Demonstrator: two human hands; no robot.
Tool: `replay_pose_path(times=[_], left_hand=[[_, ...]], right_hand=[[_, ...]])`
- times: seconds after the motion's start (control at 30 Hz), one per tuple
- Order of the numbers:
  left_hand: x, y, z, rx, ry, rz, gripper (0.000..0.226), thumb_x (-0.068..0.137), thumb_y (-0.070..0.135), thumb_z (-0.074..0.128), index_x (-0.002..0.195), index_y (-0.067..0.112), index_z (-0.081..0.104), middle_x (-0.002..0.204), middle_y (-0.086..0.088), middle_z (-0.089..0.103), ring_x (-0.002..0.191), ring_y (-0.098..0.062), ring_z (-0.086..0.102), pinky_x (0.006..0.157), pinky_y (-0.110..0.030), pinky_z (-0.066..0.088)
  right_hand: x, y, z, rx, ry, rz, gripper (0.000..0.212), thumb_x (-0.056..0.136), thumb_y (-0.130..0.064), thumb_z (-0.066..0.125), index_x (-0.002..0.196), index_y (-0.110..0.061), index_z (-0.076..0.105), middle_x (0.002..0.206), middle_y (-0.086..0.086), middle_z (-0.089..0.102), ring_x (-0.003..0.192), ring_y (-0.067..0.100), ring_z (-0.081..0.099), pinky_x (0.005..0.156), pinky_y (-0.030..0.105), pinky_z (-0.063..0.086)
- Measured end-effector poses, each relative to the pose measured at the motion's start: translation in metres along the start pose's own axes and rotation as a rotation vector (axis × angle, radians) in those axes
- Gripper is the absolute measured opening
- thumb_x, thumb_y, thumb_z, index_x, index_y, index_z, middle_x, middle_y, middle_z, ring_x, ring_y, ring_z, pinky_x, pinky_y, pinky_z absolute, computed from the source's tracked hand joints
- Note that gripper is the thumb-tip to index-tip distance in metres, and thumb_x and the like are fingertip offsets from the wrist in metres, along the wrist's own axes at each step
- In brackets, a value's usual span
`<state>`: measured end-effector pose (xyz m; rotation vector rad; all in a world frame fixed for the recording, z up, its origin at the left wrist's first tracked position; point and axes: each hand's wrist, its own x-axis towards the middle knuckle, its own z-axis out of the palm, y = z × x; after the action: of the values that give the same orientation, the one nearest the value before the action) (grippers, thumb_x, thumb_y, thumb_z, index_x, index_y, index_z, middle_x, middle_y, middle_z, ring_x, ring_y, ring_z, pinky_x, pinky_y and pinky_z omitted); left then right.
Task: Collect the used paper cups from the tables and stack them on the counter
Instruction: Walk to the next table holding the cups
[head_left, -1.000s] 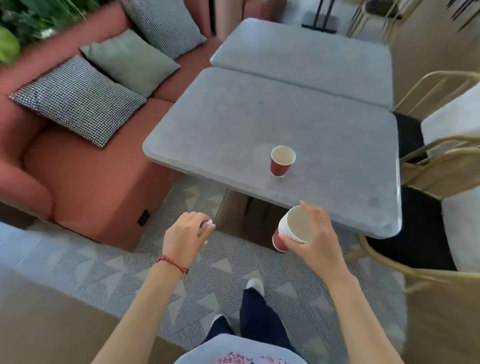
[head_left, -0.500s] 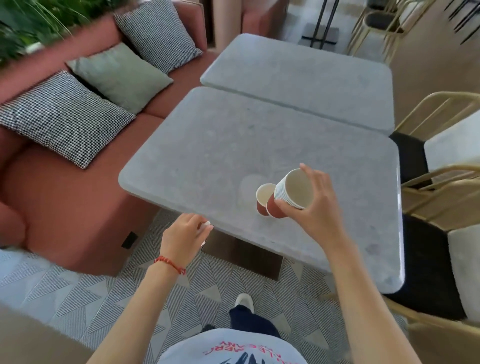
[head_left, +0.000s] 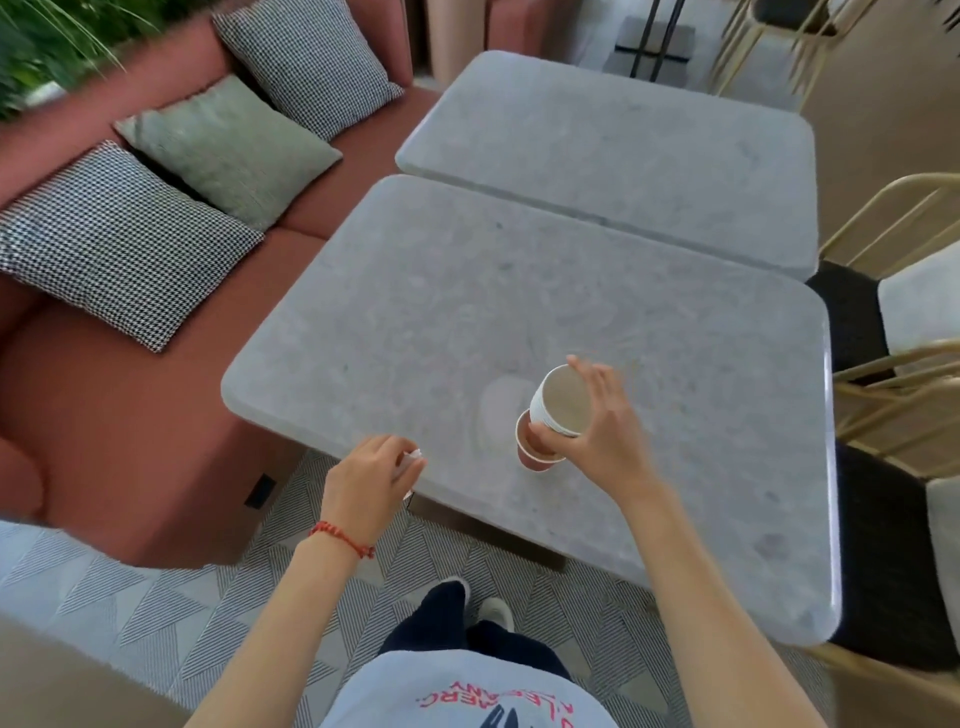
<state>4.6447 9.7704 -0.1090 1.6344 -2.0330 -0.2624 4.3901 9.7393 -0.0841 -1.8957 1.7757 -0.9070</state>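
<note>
My right hand (head_left: 605, 431) grips a stack of nested paper cups (head_left: 561, 402), red outside and white at the rims, tilted with the mouth towards me. Its bottom end sits in or right over the mouth of a single red paper cup (head_left: 530, 452) that stands on the near grey stone table (head_left: 415, 322). My left hand (head_left: 371, 480) hovers at the table's near edge, fingers curled round a small crumpled white scrap (head_left: 413, 457).
A second grey table (head_left: 613, 145) stands behind the first. A terracotta sofa (head_left: 104, 415) with checked and green cushions runs along the left. Gold-framed chairs (head_left: 904, 374) with black seats stand at the right. A patterned rug (head_left: 156, 587) covers the floor below me.
I have stepped closer to the table. My right hand has carried the cup stack forward and down onto the single cup. My left hand has kept hold of the white scrap.
</note>
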Motion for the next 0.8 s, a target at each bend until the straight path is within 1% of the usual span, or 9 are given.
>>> replay_pose_path(times=[0.1, 0.2, 0.27, 0.33, 0.5, 0.6, 0.63, 0.67, 0.8], left_hand=[[0.011, -0.005, 0.001, 0.002, -0.026, 0.010, 0.013, 0.073, 0.014, 0.077, 0.075, 0.007, 0.066, 0.066, -0.002, 0.063, 0.053, -0.014, 0.057, 0.045, -0.016, 0.036], [0.020, -0.012, 0.003, -0.003, -0.041, 0.025, 0.014, 0.070, 0.012, 0.078, 0.074, 0.006, 0.066, 0.065, -0.003, 0.063, 0.053, -0.015, 0.057, 0.044, -0.010, 0.030], [0.026, -0.018, 0.005, -0.012, -0.055, 0.028, 0.014, 0.068, 0.009, 0.079, 0.073, 0.006, 0.066, 0.065, -0.002, 0.063, 0.053, -0.015, 0.057, 0.045, -0.011, 0.031], [0.031, -0.024, 0.007, -0.019, -0.079, 0.035, 0.014, 0.069, 0.009, 0.078, 0.074, 0.007, 0.066, 0.066, -0.002, 0.063, 0.054, -0.015, 0.056, 0.045, -0.011, 0.031], [0.043, -0.034, 0.013, -0.048, -0.120, 0.065, 0.012, 0.075, 0.014, 0.075, 0.077, 0.008, 0.065, 0.068, -0.001, 0.063, 0.059, -0.017, 0.058, 0.045, -0.021, 0.042], [0.052, -0.033, 0.016, -0.060, -0.137, 0.084, 0.013, 0.071, 0.012, 0.077, 0.076, 0.008, 0.066, 0.067, -0.001, 0.063, 0.058, -0.016, 0.057, 0.043, -0.019, 0.040], [0.061, -0.031, 0.021, -0.081, -0.156, 0.129, 0.013, 0.071, 0.011, 0.078, 0.076, 0.008, 0.066, 0.067, -0.001, 0.063, 0.056, -0.015, 0.057, 0.043, -0.018, 0.039], [0.067, -0.029, 0.025, -0.092, -0.182, 0.165, 0.013, 0.070, 0.011, 0.078, 0.076, 0.007, 0.066, 0.066, -0.001, 0.063, 0.056, -0.015, 0.056, 0.043, -0.018, 0.038], [0.078, -0.024, 0.032, -0.138, -0.186, 0.183, 0.012, 0.076, 0.018, 0.072, 0.078, 0.007, 0.066, 0.067, -0.002, 0.062, 0.058, -0.017, 0.056, 0.044, -0.022, 0.043]], right_hand=[[0.000, 0.012, 0.016, -0.021, -0.019, 0.015, 0.082, 0.062, -0.033, 0.081, 0.132, -0.013, 0.043, 0.118, 0.008, 0.047, 0.103, 0.017, 0.047, 0.079, 0.026, 0.041], [0.000, 0.022, 0.029, -0.040, -0.057, 0.036, 0.082, 0.062, -0.038, 0.076, 0.132, -0.013, 0.042, 0.115, 0.008, 0.046, 0.101, 0.021, 0.048, 0.079, 0.028, 0.041], [0.000, 0.025, 0.036, -0.061, -0.057, 0.035, 0.081, 0.061, -0.036, 0.076, 0.131, -0.011, 0.043, 0.113, 0.010, 0.047, 0.099, 0.025, 0.049, 0.080, 0.028, 0.039], [0.001, 0.026, 0.040, -0.068, -0.050, 0.038, 0.080, 0.063, -0.030, 0.080, 0.131, -0.011, 0.043, 0.114, 0.010, 0.046, 0.100, 0.025, 0.048, 0.082, 0.027, 0.037], [0.001, 0.026, 0.042, -0.054, -0.012, 0.044, 0.079, 0.063, -0.035, 0.076, 0.128, -0.024, 0.035, 0.116, 0.007, 0.045, 0.101, 0.020, 0.048, 0.081, 0.025, 0.036], [0.001, 0.022, 0.043, -0.051, -0.012, 0.049, 0.079, 0.062, -0.032, 0.079, 0.128, -0.025, 0.034, 0.117, 0.006, 0.045, 0.102, 0.017, 0.047, 0.080, 0.024, 0.036], [0.000, 0.024, 0.042, -0.068, 0.022, 0.080, 0.079, 0.063, -0.033, 0.079, 0.128, -0.026, 0.034, 0.118, 0.005, 0.045, 0.102, 0.016, 0.046, 0.079, 0.025, 0.037], [-0.002, 0.025, 0.041, -0.071, 0.053, 0.108, 0.079, 0.064, -0.034, 0.077, 0.129, -0.026, 0.034, 0.119, 0.005, 0.045, 0.103, 0.015, 0.046, 0.079, 0.025, 0.039], [-0.014, 0.019, 0.042, -0.029, 0.082, 0.140, 0.075, 0.065, -0.050, 0.063, 0.130, -0.028, 0.032, 0.121, 0.007, 0.044, 0.109, 0.015, 0.044, 0.083, 0.025, 0.041]])
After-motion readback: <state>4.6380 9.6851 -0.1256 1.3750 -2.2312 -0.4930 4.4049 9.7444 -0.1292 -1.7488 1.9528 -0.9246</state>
